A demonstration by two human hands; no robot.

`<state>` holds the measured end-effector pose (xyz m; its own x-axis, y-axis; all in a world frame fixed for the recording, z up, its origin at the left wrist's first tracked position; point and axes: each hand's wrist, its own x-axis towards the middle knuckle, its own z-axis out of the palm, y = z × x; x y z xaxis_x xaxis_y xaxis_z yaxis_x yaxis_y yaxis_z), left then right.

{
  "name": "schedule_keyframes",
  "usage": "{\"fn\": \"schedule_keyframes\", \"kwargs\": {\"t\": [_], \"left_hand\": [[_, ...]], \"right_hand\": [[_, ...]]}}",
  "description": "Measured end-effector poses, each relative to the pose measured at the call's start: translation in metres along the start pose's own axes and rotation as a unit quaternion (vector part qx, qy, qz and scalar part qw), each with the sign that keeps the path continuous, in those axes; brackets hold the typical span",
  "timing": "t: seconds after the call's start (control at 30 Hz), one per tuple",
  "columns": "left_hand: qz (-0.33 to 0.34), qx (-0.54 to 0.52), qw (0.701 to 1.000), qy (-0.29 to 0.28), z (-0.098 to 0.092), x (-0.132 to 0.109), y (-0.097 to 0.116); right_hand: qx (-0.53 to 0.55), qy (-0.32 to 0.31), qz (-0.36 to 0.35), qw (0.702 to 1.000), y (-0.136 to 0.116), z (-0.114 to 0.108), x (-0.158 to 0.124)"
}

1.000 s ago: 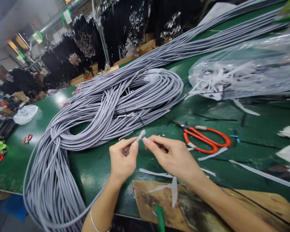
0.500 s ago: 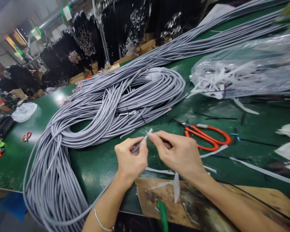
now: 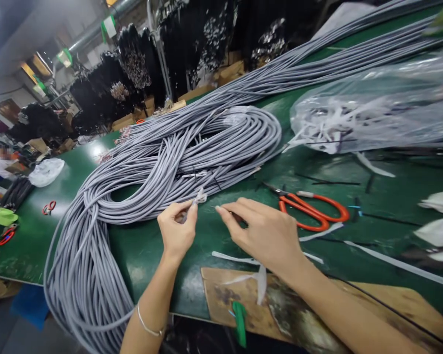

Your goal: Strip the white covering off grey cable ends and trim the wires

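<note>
My left hand point(image 3: 177, 227) is closed on a grey cable, pinching it near its stripped end. Frayed whitish material point(image 3: 201, 196) sticks up past the thumb. To the right, apart from that end, my right hand point(image 3: 264, 228) has thumb and forefinger pinched together. A thin pale strand point(image 3: 212, 206) seems to stick out from those fingertips, too fine to name surely. Red-handled scissors point(image 3: 313, 209) lie open just beyond my right hand. Behind my left hand spreads a large looped bundle of grey cables point(image 3: 147, 196).
On the green table point(image 3: 136, 250) sits a clear plastic bag point(image 3: 376, 113) of white strips. White strips point(image 3: 395, 260) and black ties point(image 3: 328, 181) lie around at right. A stained board point(image 3: 221, 295) is at the near edge. Another person point(image 3: 2, 162) is far left.
My hands have separated: the left moved left with the cable end, whose tip now looks more frayed. The right has drawn slightly away from it. The view shifted a little.
</note>
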<state>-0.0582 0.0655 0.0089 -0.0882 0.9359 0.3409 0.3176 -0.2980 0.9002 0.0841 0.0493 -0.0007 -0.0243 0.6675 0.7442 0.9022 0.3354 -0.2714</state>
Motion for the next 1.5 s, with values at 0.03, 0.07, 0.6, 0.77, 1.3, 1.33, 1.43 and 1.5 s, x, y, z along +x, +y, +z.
{"fn": "schedule_keyframes", "kwargs": {"t": [0.03,0.07,0.6,0.77,1.3,1.33,1.43,1.5], "left_hand": [[0.02,0.014,1.0,-0.007,0.0,-0.001,0.002],[0.034,0.028,0.999,-0.016,0.0,-0.002,0.003],[0.08,0.076,0.994,-0.025,0.004,-0.009,0.011],[0.092,0.077,0.992,-0.04,0.005,-0.011,0.011],[-0.063,0.017,0.993,-0.098,0.003,0.002,-0.005],[-0.065,-0.006,0.993,-0.1,0.004,0.0,-0.003],[-0.062,-0.039,0.991,-0.116,0.006,-0.005,0.002],[-0.027,-0.021,0.991,-0.129,0.007,-0.006,0.004]], "right_hand": [[0.007,0.011,0.0,1.0,-0.001,-0.001,0.001],[0.011,0.02,0.0,1.0,-0.003,-0.002,0.001],[-0.012,0.028,-0.047,0.998,-0.004,-0.011,0.003],[0.042,0.007,-0.006,0.999,-0.001,-0.004,0.001],[0.139,0.028,0.081,0.987,-0.011,-0.014,0.005],[0.138,0.021,0.087,0.986,-0.009,-0.01,0.005],[0.168,0.01,0.106,0.98,-0.006,-0.004,0.008],[0.184,0.011,0.127,0.975,-0.006,-0.003,0.008]]}}
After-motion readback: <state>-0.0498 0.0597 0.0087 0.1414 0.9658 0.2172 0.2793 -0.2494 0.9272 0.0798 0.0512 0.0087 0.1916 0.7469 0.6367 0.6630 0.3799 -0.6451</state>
